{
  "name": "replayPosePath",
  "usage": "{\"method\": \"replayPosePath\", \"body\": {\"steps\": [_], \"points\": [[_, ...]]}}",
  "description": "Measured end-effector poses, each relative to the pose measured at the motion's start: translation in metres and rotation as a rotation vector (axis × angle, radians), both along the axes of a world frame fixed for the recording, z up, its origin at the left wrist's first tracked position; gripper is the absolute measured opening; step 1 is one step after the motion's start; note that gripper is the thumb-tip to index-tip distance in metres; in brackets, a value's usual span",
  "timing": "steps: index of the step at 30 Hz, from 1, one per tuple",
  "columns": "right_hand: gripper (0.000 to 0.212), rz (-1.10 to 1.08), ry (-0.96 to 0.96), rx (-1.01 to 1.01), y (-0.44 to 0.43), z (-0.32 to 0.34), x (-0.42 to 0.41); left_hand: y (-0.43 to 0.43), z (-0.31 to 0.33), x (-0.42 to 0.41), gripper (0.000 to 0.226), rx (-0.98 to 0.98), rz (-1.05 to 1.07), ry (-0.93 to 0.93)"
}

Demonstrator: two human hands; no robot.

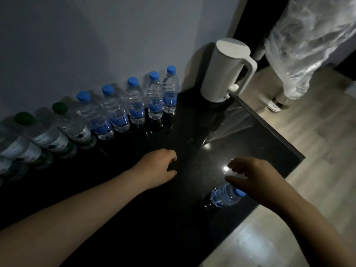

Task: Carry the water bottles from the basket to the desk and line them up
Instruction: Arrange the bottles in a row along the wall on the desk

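Now the left hand (pixel 157 166) is hovering loosely curled, grasping nothing; the right hand (pixel 252 178) is hovering released above a blue-capped water bottle (pixel 224 196) at five o'clock.

1. the desk (pixel 163 218) is black and glossy, with fine pale speckles where the light falls on it.
2. the blue-capped bottles (pixel 134 101) in the row have clear bodies and blue labels.
3. the green-capped bottles (pixel 75 128) at the left of the row have dark green caps and labels in white and green.
4. the single bottle (pixel 225 195) near the desk edge has also a blue cap and a blue label.
5. the kettle (pixel 225 70) is plain white.
6. the wall (pixel 77 45) is pale grey-blue, without pattern.
7. the floor (pixel 317 151) is light beige with a wood grain.
8. the plastic bag (pixel 312 39) is clear and whitish.
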State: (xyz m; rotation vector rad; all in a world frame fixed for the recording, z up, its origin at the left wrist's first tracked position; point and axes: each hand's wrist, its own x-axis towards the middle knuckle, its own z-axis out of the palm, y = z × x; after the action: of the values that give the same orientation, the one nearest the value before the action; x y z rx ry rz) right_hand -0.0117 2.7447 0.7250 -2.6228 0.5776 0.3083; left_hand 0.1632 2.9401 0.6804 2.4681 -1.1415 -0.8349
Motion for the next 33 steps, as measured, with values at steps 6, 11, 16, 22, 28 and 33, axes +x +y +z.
{"method": "replayPosePath", "body": {"steps": [6,11,16,22,28,33], "points": [[0.044,-0.123,0.027,-0.111,0.006,-0.024,-0.042,0.001,-0.01,-0.039,0.037,0.036,-0.107,0.066],[0.042,-0.097,0.035,-0.075,0.003,-0.048,-0.044,0.0,-0.016,-0.049,0.037,0.077,-0.117,0.093],[0.027,-0.089,-0.008,-0.045,-0.01,-0.051,-0.03,0.001,-0.016,-0.049,0.037,0.093,-0.099,0.1],[0.021,-0.146,-0.094,-0.088,-0.033,-0.027,0.018,0.002,-0.01,-0.034,0.036,0.07,-0.029,0.086],[0.025,-0.032,-0.136,-0.091,-0.052,-0.007,0.081,0.004,-0.004,-0.007,0.035,0.033,0.067,0.03],[0.034,0.057,-0.236,-0.086,-0.068,0.0,0.135,0.002,-0.001,0.023,0.035,0.016,0.163,-0.001]]}}
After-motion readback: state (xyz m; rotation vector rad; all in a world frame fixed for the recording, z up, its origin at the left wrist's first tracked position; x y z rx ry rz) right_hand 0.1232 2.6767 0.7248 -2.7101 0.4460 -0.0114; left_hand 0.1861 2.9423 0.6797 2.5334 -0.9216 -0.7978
